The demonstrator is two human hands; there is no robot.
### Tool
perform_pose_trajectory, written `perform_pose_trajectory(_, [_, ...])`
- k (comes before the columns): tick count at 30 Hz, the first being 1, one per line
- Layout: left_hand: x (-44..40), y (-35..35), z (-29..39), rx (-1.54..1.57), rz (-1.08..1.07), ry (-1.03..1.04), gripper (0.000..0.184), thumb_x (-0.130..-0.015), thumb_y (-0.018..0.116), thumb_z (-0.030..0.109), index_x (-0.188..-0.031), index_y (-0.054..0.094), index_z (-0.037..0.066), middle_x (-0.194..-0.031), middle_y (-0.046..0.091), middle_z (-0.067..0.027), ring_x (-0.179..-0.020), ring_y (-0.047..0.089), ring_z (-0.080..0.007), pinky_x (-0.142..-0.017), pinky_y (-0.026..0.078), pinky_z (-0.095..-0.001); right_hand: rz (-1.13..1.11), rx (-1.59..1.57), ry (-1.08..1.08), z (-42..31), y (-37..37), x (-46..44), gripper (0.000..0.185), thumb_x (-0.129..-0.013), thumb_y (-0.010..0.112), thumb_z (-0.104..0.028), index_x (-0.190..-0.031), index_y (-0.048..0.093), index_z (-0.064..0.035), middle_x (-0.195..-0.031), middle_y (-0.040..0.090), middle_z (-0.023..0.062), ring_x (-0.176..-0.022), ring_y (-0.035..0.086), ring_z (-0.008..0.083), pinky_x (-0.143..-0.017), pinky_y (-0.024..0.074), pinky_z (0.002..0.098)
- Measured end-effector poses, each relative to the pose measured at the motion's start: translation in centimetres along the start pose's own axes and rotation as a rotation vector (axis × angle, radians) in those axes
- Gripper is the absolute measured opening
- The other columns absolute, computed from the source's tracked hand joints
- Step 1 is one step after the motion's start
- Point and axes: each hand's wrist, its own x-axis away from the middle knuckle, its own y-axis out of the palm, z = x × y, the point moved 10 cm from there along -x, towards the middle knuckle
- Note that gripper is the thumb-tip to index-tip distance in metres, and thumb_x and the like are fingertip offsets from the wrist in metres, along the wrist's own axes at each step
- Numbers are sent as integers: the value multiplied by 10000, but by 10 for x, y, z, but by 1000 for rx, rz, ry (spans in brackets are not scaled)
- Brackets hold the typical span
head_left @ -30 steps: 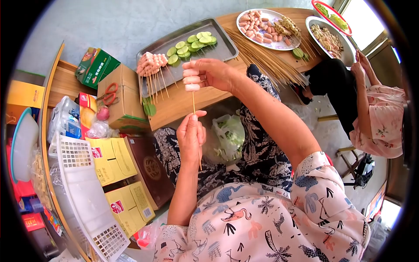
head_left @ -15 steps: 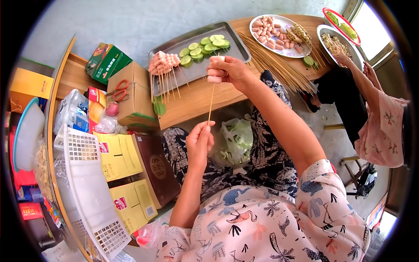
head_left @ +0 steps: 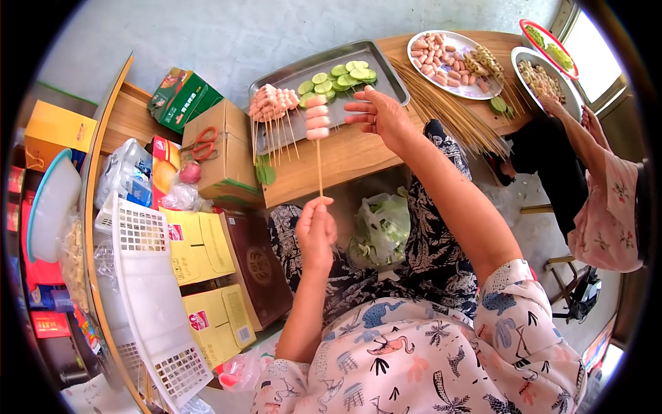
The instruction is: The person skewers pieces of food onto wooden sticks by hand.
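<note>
Pink, smooth, rounded sausages (head_left: 317,122) sit on one thin wooden skewer (head_left: 320,169), which our left hand (head_left: 316,231) pinches near the metal tray (head_left: 391,81); our right hand (head_left: 388,121), fingers spread, is just beside.

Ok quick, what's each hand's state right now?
Left hand: closed, holding a thin tan wooden skewer of pale pink sausages.
Right hand: open, holding nothing.

bright daylight, glare at the window (head_left: 600,50), fisheye-bent edges, black corners
</note>
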Motion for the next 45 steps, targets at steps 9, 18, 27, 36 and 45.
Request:
perform_pose_trajectory(9, [-43, -81, 34, -52, 202, 102, 195, -1001, 462, 182, -1065, 570, 32, -591, 372, 37, -453, 339, -44, -403, 272, -197, -29, 91, 31, -3, 0, 7, 353, -950, 492, -313, -1160, 530, -32, -1021, 645, 84, -803, 646, 154, -653, 452, 261])
perform_pose_trajectory(18, [-139, -128, 59, -200, 280, 73, 211, -984, 461, 177, -1057, 569, 11, -562, 388, 24, -419, 329, -59, -379, 272, -224, -53, 125, 60, -5, 1, 10, 310, -959, 500, -294, -1128, 552, -40, -978, 645, 55, -791, 628, 127, -648, 442, 246])
perform_pose_trajectory(27, [-242, -139, 63, -173, 256, 2, 221, -985, 435, 200, -1048, 550, 22, -599, 398, 12, -446, 340, -83, -402, 280, -239, -70, 147, 82, -9, 1, 11, 277, -975, 507, -263, -1104, 591, -33, -938, 661, 54, -768, 618, 110, -638, 443, 228])
perform_pose_trajectory(36, [-273, -155, 28, -201, 277, -193, 174, -970, 480, 166, -1112, 554, 97, -657, 490, -13, -465, 425, -109, -401, 338, -240, -100, 141, 62, -8, 5, 8, 231, -954, 517, -238, -1047, 608, -47, -902, 665, 49, -716, 618, 112, -615, 441, 236])
perform_pose_trajectory(45, [-244, -150, 50, -473, 268, -97, 405, -909, 508, 74, -1313, 481, 56, -931, 604, -60, -603, 586, -143, -503, 491, -269, -134, 179, 71, -3, 9, 9, 266, -982, 492, -268, -1094, 595, -49, -902, 660, 35, -748, 616, 96, -640, 441, 222])
